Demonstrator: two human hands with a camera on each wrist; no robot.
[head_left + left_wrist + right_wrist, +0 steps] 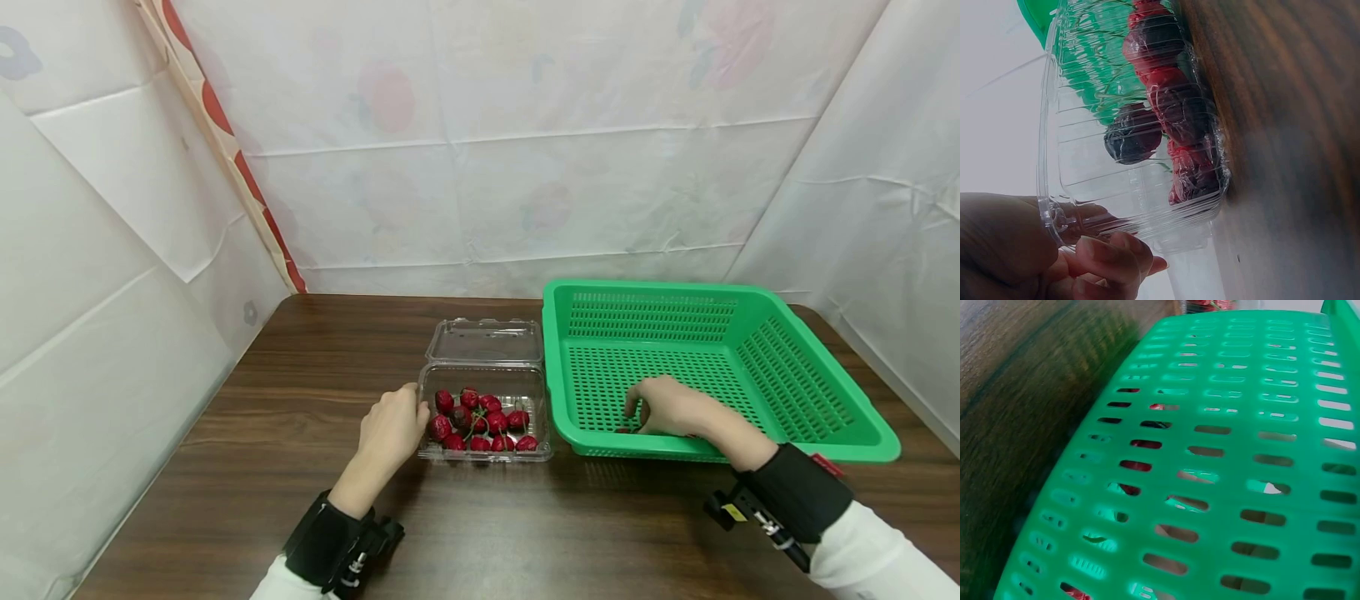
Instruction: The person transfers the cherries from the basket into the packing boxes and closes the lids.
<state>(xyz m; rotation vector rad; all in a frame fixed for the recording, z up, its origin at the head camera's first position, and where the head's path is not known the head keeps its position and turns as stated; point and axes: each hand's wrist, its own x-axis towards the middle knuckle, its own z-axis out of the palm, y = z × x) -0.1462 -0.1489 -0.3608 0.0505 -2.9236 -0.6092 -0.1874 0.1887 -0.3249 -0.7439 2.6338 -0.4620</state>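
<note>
A clear plastic clamshell box (483, 375) stands on the table with its lid (487, 340) folded back, holding a layer of dark red cherries (497, 422) with green stems. At its left side, my left hand (393, 425) grips the rim; the left wrist view shows curled fingers (1113, 256) against the outside of the wall. Inside the green basket (637, 447), my right hand (671, 406) reaches down near the front wall, fingers bent over dark red cherries (623, 431). Through the slots in the right wrist view, red cherries (1137, 465) show; I cannot tell whether the fingers hold one.
The brown wood-grain table (510, 525) carries both containers side by side, the box close against the basket's left end. White sheeting (480, 200) hangs behind and along both sides. The basket's slotted front wall (1210, 450) stands between the right wrist camera and the fingers.
</note>
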